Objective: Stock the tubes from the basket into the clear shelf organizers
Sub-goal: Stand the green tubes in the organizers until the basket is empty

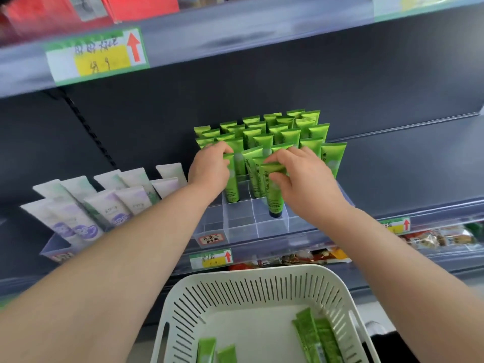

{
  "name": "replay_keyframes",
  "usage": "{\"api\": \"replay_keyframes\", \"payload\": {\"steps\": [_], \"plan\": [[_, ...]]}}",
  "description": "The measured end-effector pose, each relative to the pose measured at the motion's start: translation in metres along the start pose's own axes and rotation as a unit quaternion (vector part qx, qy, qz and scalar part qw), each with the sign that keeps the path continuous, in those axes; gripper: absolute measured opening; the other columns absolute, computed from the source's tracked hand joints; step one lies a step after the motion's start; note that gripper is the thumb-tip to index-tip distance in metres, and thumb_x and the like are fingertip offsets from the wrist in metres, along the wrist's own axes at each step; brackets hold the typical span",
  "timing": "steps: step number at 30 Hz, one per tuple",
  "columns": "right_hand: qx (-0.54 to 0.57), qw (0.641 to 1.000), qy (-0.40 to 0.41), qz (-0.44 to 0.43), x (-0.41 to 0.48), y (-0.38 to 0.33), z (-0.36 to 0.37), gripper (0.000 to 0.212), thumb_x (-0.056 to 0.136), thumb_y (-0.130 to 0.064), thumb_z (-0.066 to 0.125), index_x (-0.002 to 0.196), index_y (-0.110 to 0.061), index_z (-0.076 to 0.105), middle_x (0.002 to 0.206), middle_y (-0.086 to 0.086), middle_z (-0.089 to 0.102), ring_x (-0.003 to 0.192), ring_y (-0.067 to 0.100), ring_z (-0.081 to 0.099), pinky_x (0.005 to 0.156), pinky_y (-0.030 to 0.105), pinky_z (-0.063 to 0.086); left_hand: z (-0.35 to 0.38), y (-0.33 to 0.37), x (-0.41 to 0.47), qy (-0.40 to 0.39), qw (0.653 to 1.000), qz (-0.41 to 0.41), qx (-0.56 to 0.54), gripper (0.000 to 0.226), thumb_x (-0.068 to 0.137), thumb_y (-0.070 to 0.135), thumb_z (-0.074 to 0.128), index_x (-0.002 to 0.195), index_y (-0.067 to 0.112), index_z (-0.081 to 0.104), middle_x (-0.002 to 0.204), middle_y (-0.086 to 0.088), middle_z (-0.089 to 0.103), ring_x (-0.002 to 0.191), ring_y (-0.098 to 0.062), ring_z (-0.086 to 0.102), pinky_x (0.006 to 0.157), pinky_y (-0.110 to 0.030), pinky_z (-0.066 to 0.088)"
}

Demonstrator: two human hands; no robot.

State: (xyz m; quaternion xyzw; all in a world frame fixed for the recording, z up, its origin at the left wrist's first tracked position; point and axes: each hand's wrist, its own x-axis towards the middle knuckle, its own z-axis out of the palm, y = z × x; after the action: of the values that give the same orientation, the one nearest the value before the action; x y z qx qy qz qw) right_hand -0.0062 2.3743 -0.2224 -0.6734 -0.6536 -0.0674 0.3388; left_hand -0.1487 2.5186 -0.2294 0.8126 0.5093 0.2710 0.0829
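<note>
At the front of the clear organizer (242, 227), the right hand (303, 179) pinches the crimped top of a green tube (273, 203) between thumb and fingertips. The tube stands cap-down in a front compartment. Just to its left, the left hand (209, 167) curls its fingers over the top of a second green tube (233, 187), which stands cap-down a little further back. Behind both hands, rows of stocked green tubes (285, 132) stand upright in the rear compartments. Left of the organizer, white and purple tubes (110, 205) lean in another clear tray (51, 248). A price label (210, 259) with a red arrow sits on the shelf edge below. Nearest the camera, a white slotted basket (262, 284) holds a few loose green tubes (314, 339) lying flat.
</note>
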Motion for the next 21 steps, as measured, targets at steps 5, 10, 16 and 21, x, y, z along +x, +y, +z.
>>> {"api": "replay_keyframes", "payload": {"steps": [5,10,16,21], "plan": [[-0.001,1.0,0.015,-0.02,0.008,-0.018,0.0,0.025,0.09,-0.017,0.057,0.114,-0.019,0.062,0.104,0.001,0.064,0.095,0.025,0.051,0.074,0.038,0.045,-0.023,-0.004,-0.017,0.038,0.994,0.091,0.049,0.035,0.091,0.003,0.057,0.123,0.018,0.057,0.129,-0.001,0.052,0.112,-0.021,0.046,0.079,-0.029,0.037],[-0.001,0.999,0.024,-0.03,0.026,-0.041,0.001,0.027,0.09,-0.019,0.058,0.117,-0.02,0.06,0.109,0.001,0.063,0.101,0.026,0.051,0.079,0.04,0.046,-0.045,-0.018,-0.04,0.01,0.979,0.159,0.126,0.027,0.09,0.012,0.06,0.116,0.017,0.064,0.133,0.0,0.049,0.116,-0.023,0.043,0.086,-0.039,0.048],[-0.011,0.999,0.023,-0.027,0.046,-0.055,0.018,0.029,0.091,-0.022,0.056,0.12,-0.019,0.059,0.111,0.003,0.063,0.105,0.026,0.054,0.08,0.04,0.047,-0.046,-0.032,-0.076,-0.04,0.972,0.175,0.151,0.028,0.091,0.018,0.059,0.118,0.016,0.062,0.129,0.0,0.051,0.117,-0.021,0.042,0.088,-0.039,0.045],[-0.044,0.999,0.013,-0.011,0.055,-0.046,0.039,0.029,0.093,-0.019,0.053,0.122,-0.019,0.057,0.111,0.005,0.063,0.104,0.027,0.054,0.071,0.035,0.045,-0.036,-0.039,-0.097,-0.05,0.981,0.148,0.112,0.03,0.093,0.015,0.056,0.123,0.017,0.059,0.136,0.002,0.046,0.122,-0.019,0.039,0.088,-0.04,0.047]]}}
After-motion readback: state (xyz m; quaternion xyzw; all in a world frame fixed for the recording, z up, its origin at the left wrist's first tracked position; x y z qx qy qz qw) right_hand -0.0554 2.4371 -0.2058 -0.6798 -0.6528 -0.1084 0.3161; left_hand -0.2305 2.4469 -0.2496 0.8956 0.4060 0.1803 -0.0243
